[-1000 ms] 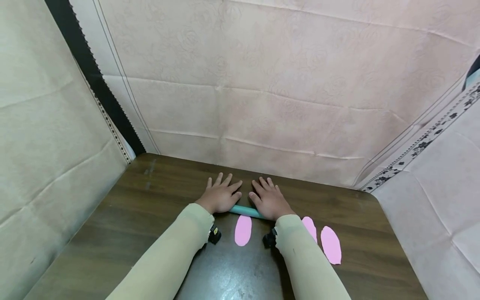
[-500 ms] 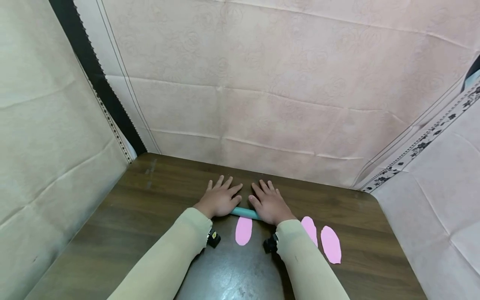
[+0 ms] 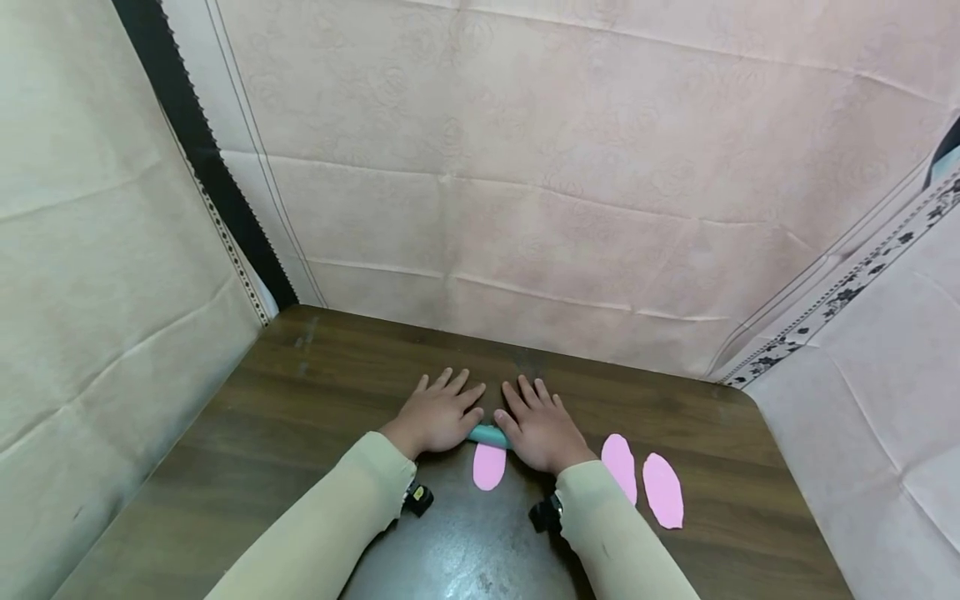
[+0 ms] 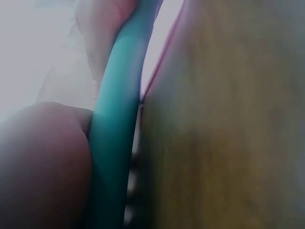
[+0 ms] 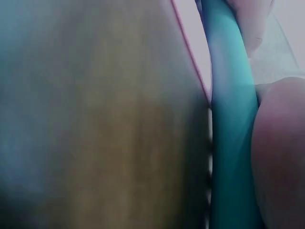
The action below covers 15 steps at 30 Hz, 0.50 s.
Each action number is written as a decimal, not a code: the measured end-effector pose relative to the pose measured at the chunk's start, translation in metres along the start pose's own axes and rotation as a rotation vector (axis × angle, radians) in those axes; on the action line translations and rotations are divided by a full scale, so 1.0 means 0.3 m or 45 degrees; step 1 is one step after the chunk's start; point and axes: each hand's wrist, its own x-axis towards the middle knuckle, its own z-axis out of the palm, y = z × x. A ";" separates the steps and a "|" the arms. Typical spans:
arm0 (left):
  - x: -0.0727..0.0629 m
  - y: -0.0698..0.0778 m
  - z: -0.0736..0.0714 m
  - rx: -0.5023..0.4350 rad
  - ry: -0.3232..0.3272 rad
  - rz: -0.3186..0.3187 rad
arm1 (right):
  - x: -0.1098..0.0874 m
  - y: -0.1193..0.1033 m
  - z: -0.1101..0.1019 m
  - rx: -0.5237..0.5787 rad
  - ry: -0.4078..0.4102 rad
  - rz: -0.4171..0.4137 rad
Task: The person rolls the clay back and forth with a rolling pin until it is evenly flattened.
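A teal rolling pin [image 3: 489, 436] lies crosswise under both palms, its ends hidden by the hands. My left hand [image 3: 437, 417] presses on its left part with straight, spread fingers pointing away from me. On its right part rests my right hand [image 3: 538, 428], fingers likewise extended flat. Between the hands, a flat pink oval of what looks like clay [image 3: 489, 468] sticks out on the near side of the pin. Both wrist views show the pin close up, with the pink piece's thin edge [image 4: 159, 43] right against it.
To the right of my right forearm lie a pink oval [image 3: 618, 467], partly behind the sleeve, and another pink oval [image 3: 663, 492]. The brown wooden table [image 3: 300, 433] ends at a pale cloth backdrop [image 3: 525, 250]; cloth hangs at both sides too.
Both hands have drawn back toward me, rolling the pin nearer over the middle pink oval, so less of the oval shows. The two ovals at the right lie where they were.
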 end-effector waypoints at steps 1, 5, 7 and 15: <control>-0.008 0.003 -0.001 0.001 -0.010 0.005 | -0.008 -0.005 0.001 -0.002 0.001 -0.001; -0.043 0.012 -0.002 0.015 -0.038 0.021 | -0.039 -0.026 0.007 -0.013 0.000 0.000; -0.060 0.018 -0.002 0.021 -0.043 0.028 | -0.057 -0.036 0.011 -0.014 0.006 -0.001; -0.143 0.046 0.006 0.031 0.008 0.076 | -0.125 -0.066 0.028 -0.036 0.049 -0.019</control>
